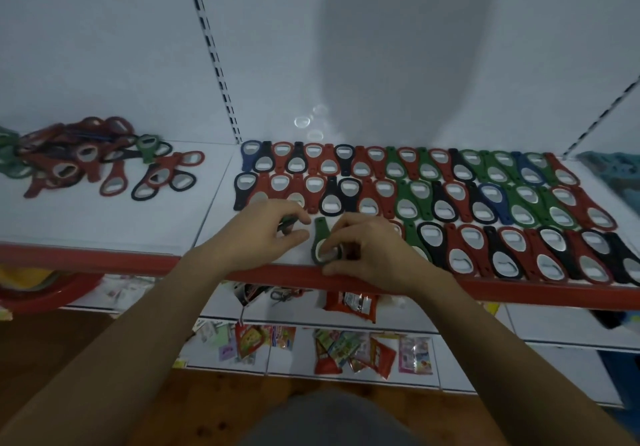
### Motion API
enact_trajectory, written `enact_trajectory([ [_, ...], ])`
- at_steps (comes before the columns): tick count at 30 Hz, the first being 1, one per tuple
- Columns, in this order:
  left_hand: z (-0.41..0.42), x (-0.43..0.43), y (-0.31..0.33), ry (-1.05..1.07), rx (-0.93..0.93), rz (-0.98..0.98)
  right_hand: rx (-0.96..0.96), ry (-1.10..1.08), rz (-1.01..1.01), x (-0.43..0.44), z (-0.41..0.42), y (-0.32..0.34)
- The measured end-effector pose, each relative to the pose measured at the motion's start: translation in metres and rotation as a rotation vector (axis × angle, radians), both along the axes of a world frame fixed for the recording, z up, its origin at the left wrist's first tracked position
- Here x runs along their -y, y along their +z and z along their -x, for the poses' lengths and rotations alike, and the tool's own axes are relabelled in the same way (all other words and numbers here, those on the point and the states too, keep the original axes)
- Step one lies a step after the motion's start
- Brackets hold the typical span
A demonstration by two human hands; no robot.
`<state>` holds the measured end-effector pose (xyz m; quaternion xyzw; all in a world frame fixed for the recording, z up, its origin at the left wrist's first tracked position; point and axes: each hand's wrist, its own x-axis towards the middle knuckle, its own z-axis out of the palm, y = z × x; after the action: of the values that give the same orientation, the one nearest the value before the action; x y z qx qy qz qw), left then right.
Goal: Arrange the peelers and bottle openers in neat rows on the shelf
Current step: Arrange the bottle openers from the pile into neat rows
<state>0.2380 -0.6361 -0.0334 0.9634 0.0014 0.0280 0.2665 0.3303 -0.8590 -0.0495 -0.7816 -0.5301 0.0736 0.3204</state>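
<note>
Red, black, green and blue bottle openers lie in rows [433,189] across the white shelf [221,217], head to tail. An unsorted pile of openers [86,158] sits on the shelf section to the left. My right hand [367,251] pinches the round head of a green bottle opener [320,234] that lies flat near the shelf's red front edge, at the left end of the front row. My left hand [266,231] is closed on another dark opener [287,225], mostly hidden by the fingers.
A red strip [104,262] runs along the shelf's front edge. Lower shelves hold small snack packets [353,348] and a red basin [45,293] at the left. A slotted upright [214,54] divides the white back wall. A blue item [613,172] sits at the far right.
</note>
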Motion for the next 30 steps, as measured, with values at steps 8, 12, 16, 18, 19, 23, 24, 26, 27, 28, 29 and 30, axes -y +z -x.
enact_trajectory([
  [8,-0.014,0.003,-0.009,-0.194,-0.087,-0.122,-0.018,-0.428,-0.096,0.009,-0.004,-0.011],
  [12,-0.017,-0.001,-0.010,-0.278,-0.085,-0.124,0.002,-0.499,0.052,0.009,-0.009,-0.021],
  [16,-0.019,-0.001,-0.013,-0.326,-0.056,-0.154,0.038,-0.519,0.061,0.006,-0.007,-0.020],
  [18,-0.020,0.000,-0.013,-0.339,-0.034,-0.162,0.058,-0.537,0.064,0.005,-0.007,-0.019],
  [19,-0.020,0.001,-0.014,-0.344,-0.023,-0.162,0.075,-0.545,0.069,0.005,-0.006,-0.020],
  [23,-0.022,0.001,-0.014,-0.371,-0.007,-0.144,0.095,-0.555,0.085,0.005,-0.004,-0.021],
  [24,-0.023,0.001,-0.013,-0.378,-0.015,-0.139,0.099,-0.556,0.090,0.004,-0.004,-0.021],
  [26,-0.024,0.000,-0.009,-0.373,-0.035,-0.099,0.121,-0.555,0.090,0.003,-0.002,-0.018],
  [27,-0.024,0.000,-0.006,-0.358,-0.037,-0.057,0.142,-0.551,0.081,0.001,0.001,-0.016],
  [28,-0.025,-0.001,-0.003,-0.336,-0.042,0.005,0.161,-0.534,0.057,-0.002,0.004,-0.013],
  [29,-0.025,-0.001,0.001,-0.322,-0.050,0.086,0.161,-0.496,0.021,-0.007,0.008,-0.008],
  [30,-0.024,0.000,0.005,-0.325,-0.062,0.158,0.138,-0.441,-0.029,-0.012,0.013,-0.003],
])
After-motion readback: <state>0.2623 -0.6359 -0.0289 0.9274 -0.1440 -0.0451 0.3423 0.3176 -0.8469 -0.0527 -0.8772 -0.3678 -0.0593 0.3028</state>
